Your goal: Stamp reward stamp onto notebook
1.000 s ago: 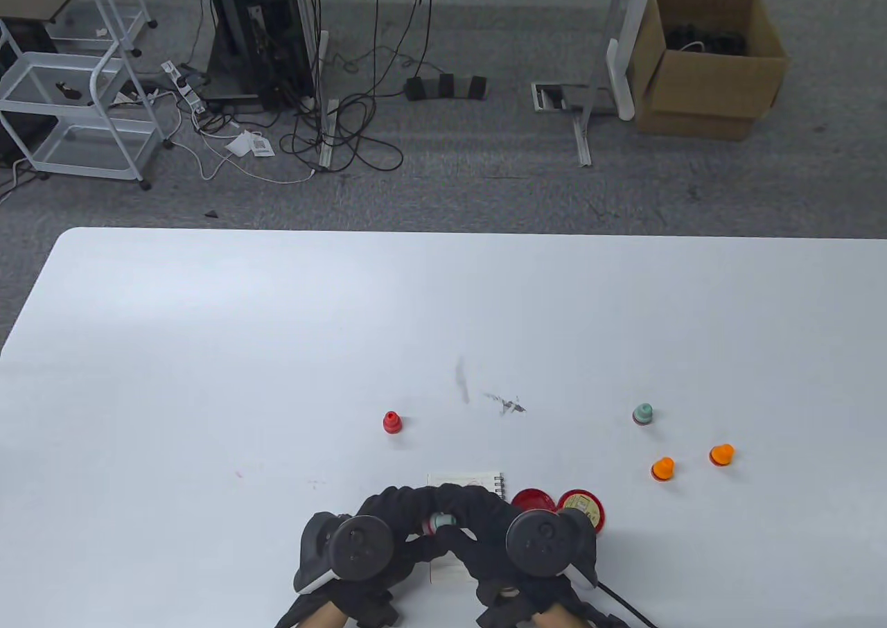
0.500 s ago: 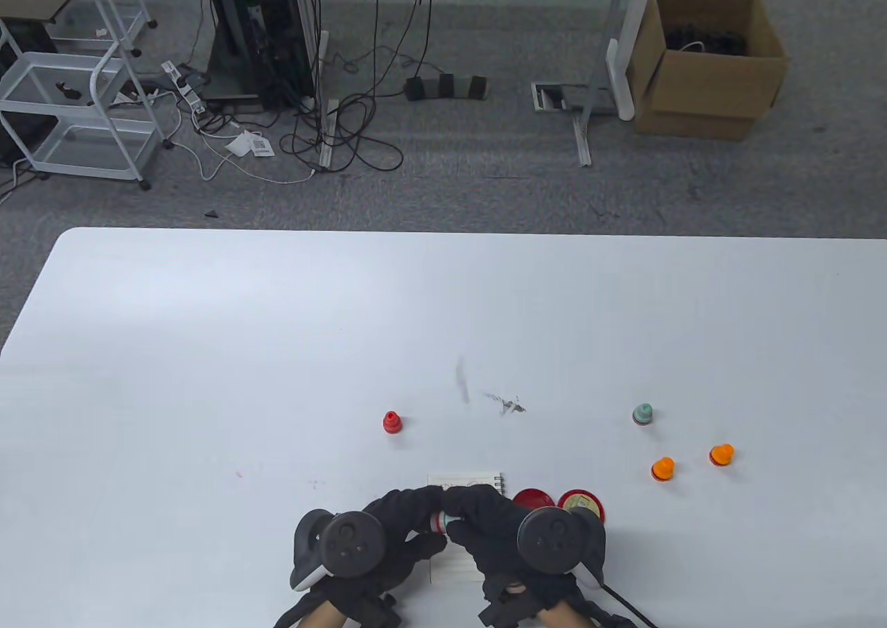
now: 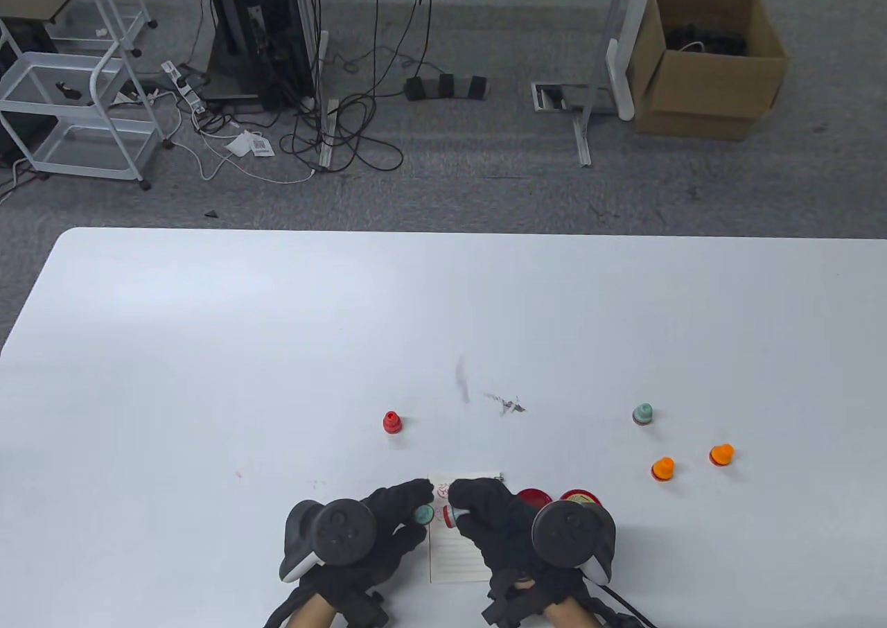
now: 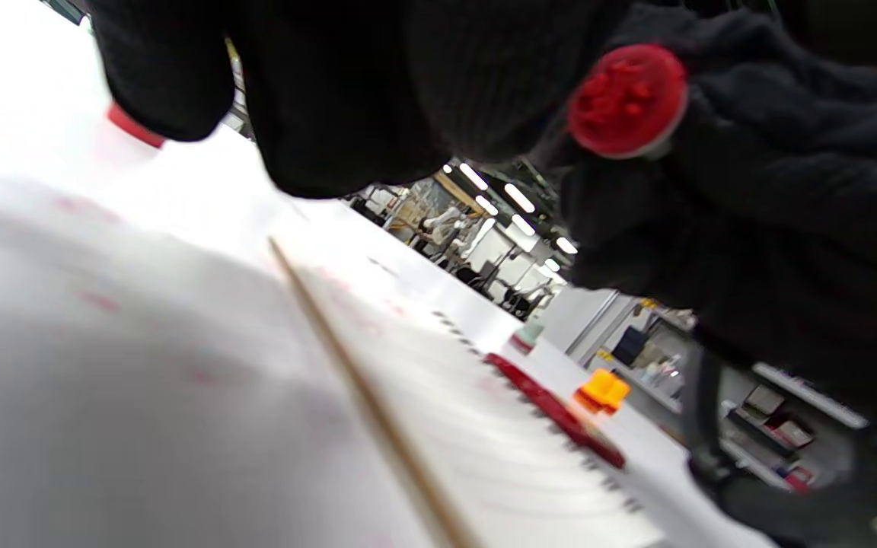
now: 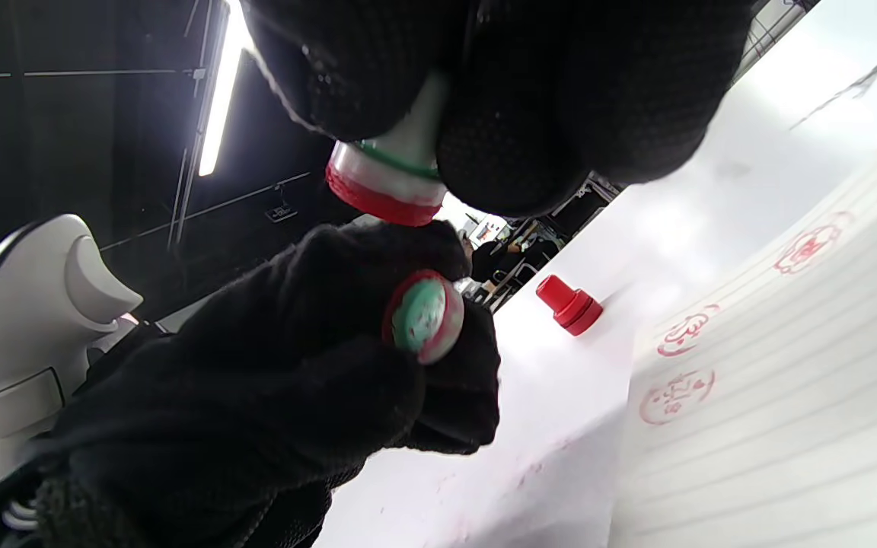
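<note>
A small lined notebook (image 3: 457, 560) lies at the table's front edge, with red stamp marks (image 5: 674, 396) on its page. Just above its upper left corner my right hand (image 3: 459, 509) pinches a white stamp (image 5: 389, 179) with a green ring; its red face (image 4: 627, 99) is uncovered. My left hand (image 3: 416, 505), beside the notebook's left edge, pinches the stamp's teal cap (image 3: 424, 514), whose rim is stained red (image 5: 423, 316). Stamp and cap are a finger's width apart.
An open red ink pad (image 3: 532, 497) and its lid (image 3: 581, 496) sit right of the notebook, partly behind my right hand. A red stamp (image 3: 391, 422) stands behind the notebook. A teal stamp (image 3: 643, 414) and two orange ones (image 3: 662, 468) (image 3: 721, 455) stand to the right.
My hands were together over the notebook with the capped stamp between them. They have drawn apart: the cap came off in my left hand, the stamp stays in my right.
</note>
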A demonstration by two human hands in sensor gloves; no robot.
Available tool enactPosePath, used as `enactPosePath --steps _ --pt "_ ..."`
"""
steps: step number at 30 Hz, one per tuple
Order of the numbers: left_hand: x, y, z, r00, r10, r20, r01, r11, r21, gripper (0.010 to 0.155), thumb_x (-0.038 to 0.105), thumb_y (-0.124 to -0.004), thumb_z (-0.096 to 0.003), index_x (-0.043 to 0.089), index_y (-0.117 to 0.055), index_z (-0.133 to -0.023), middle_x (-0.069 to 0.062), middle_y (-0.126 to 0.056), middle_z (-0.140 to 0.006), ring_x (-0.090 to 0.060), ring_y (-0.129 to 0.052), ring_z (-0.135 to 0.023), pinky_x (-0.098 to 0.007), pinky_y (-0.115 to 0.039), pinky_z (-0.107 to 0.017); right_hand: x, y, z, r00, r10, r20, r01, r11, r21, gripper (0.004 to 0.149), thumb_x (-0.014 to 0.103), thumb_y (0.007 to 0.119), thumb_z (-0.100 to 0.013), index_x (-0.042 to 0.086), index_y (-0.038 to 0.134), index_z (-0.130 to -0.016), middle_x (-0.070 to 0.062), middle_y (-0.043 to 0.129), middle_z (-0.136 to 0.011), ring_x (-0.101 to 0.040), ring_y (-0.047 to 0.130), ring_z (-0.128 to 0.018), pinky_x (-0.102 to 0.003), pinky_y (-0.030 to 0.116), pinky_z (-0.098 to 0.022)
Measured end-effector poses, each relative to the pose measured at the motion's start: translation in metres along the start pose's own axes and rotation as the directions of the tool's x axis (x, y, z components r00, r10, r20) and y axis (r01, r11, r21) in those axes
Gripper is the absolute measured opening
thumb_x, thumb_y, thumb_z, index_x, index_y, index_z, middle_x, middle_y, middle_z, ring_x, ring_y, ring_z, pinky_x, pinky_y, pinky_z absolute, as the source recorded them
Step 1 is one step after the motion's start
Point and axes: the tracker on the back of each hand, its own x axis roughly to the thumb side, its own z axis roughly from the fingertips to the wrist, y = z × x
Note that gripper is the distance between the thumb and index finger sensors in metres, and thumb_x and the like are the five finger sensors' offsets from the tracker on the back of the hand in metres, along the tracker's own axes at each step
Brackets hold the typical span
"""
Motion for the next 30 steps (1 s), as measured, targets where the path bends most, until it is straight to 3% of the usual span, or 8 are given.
enactPosePath --steps 4,8,17,20,30 --pt "-0.002 -0.003 -0.001 0.987 -0.158 -0.022 0.156 0.986 -0.054 0.062 0.029 -0.089 -0.0442 0.021 -0.068 -0.102 -0.003 -0.090 -0.090 -0.027 -0.096 -0.079 -0.055 -0.079 -0.069 -0.001 -0.004 0.001 1.000 0.006 0.000 -0.006 1.000 -0.020 0.051 0.021 0.082 -0.040 0.012 0.074 -0.090 -0.017 0.081 -0.087 -0.032 0.097 -0.058 -0.043 0.084 -0.046" --pt "-0.003 -0.011 -0.004 0.940 -0.341 -0.033 0.331 0.929 -0.166 0.061 0.035 -0.091 -0.0423 0.027 -0.076 -0.101 -0.005 -0.079 -0.100 -0.032 -0.083 -0.092 -0.059 -0.070 -0.074 -0.002 -0.007 0.001 1.000 0.010 -0.002 -0.010 0.999 -0.033 0.051 0.021 0.082 -0.040 0.012 0.074 -0.090 -0.017 0.081 -0.087 -0.032 0.096 -0.058 -0.043 0.084 -0.046" --pt "-0.003 -0.018 -0.005 0.896 -0.443 -0.037 0.423 0.876 -0.233 0.060 0.039 -0.091 -0.0419 0.029 -0.080 -0.100 -0.005 -0.071 -0.107 -0.036 -0.072 -0.100 -0.061 -0.062 -0.078 -0.002 -0.007 0.001 1.000 0.021 -0.002 -0.021 0.999 -0.036 0.051 0.021 0.082 -0.040 0.012 0.074 -0.090 -0.017 0.081 -0.087 -0.033 0.096 -0.058 -0.044 0.083 -0.046" --pt "-0.004 -0.020 -0.005 0.856 -0.516 -0.028 0.492 0.830 -0.262 0.059 0.042 -0.089 -0.0418 0.032 -0.079 -0.100 -0.005 -0.070 -0.108 -0.036 -0.071 -0.101 -0.060 -0.062 -0.079 -0.002 -0.007 0.001 1.000 0.024 -0.002 -0.024 0.999 -0.035 0.051 0.021 0.082 -0.040 0.012 0.074 -0.090 -0.017 0.081 -0.087 -0.032 0.096 -0.058 -0.044 0.083 -0.046" --pt "-0.003 -0.021 -0.005 0.859 -0.510 -0.028 0.485 0.831 -0.273 0.059 0.041 -0.088 -0.0429 0.031 -0.079 -0.100 -0.005 -0.069 -0.109 -0.036 -0.069 -0.102 -0.061 -0.061 -0.079 -0.003 -0.008 0.001 0.999 0.031 -0.005 -0.032 0.999 -0.035 0.050 0.022 0.082 -0.041 0.012 0.075 -0.089 -0.017 0.082 -0.086 -0.032 0.096 -0.057 -0.043 0.083 -0.046"
